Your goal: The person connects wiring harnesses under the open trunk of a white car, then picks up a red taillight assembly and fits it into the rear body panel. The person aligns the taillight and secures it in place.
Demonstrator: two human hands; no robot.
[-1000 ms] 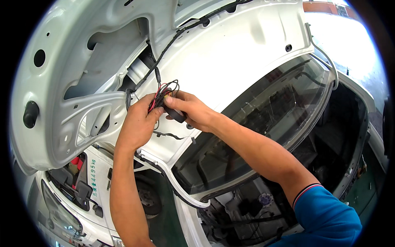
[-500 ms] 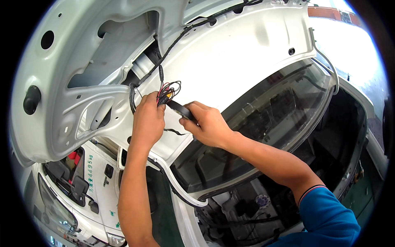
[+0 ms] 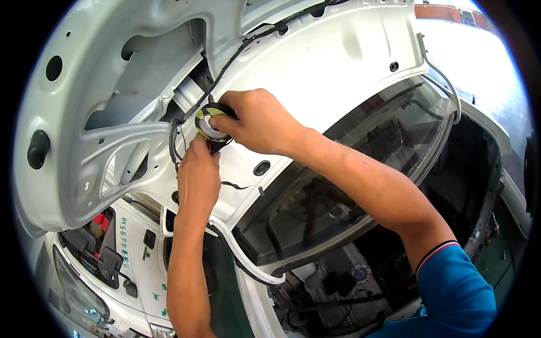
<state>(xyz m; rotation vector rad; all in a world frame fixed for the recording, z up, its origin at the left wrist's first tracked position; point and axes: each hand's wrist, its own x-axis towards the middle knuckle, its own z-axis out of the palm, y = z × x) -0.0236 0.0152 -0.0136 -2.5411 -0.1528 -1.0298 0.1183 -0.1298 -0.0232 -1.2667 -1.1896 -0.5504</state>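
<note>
My right hand (image 3: 256, 121) is closed on a roll of black tape (image 3: 204, 123), its yellow-green inner side and pale core facing me. The thumb presses into the core. Just below it, my left hand (image 3: 200, 180) pinches a bundle of thin wires (image 3: 217, 147), mostly hidden behind the roll and fingers. The roll sits right against the bundle. Above both hands, a black wrapped wiring harness (image 3: 228, 66) runs along the raised white trunk lid (image 3: 315, 79). A short loose lead (image 3: 242, 186) with a small connector hangs to the right of my left hand.
Below the lid lie the car's dark rear window (image 3: 338, 186) and the open trunk (image 3: 344, 276) with parts inside. A hinge arm (image 3: 445, 84) stands at the far right. At the lower left is a white truck (image 3: 135, 265) with a dark mirror.
My right hand has moved up and left, bringing the tape roll round to the wire bundle and turning its flat side toward me. The looped wires are now mostly covered.
</note>
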